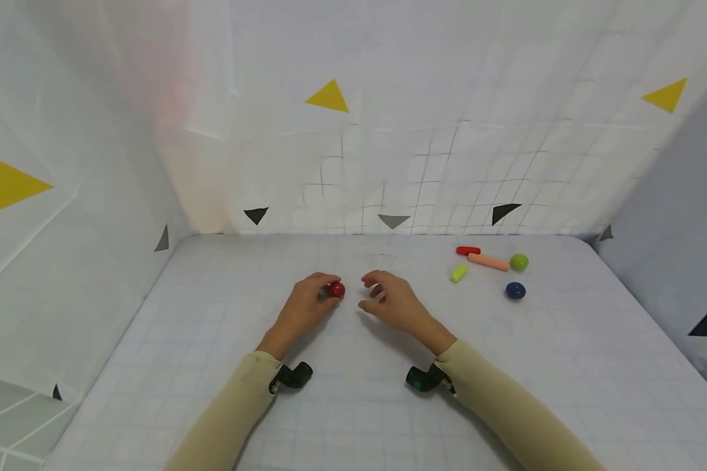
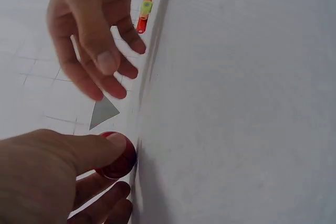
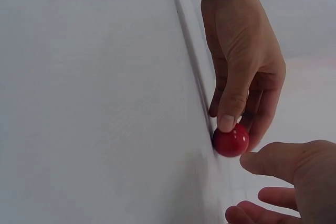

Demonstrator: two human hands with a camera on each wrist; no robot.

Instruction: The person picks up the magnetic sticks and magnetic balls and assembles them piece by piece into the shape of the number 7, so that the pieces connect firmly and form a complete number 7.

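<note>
A glossy red ball point(image 1: 337, 290) sits between the thumb and fingers of my left hand point(image 1: 308, 302), which pinches it close over the white table point(image 1: 342, 392). In the left wrist view the thumb lies across the upper side of the red ball point(image 2: 116, 156), with the fingers on its far side. My right hand point(image 1: 396, 302) is just to the right, its fingers loosely bent and nothing between them. Seen from the right wrist, that hand's thumb tip overlaps the edge of the red ball point(image 3: 231, 140).
At the back right lie a short red piece point(image 1: 468, 250), an orange stick point(image 1: 488, 262), a yellow-green piece point(image 1: 459, 273), a green ball point(image 1: 519, 262) and a dark blue ball point(image 1: 515, 291). White sheeting point(image 1: 389, 150) with yellow and black triangles surrounds the table.
</note>
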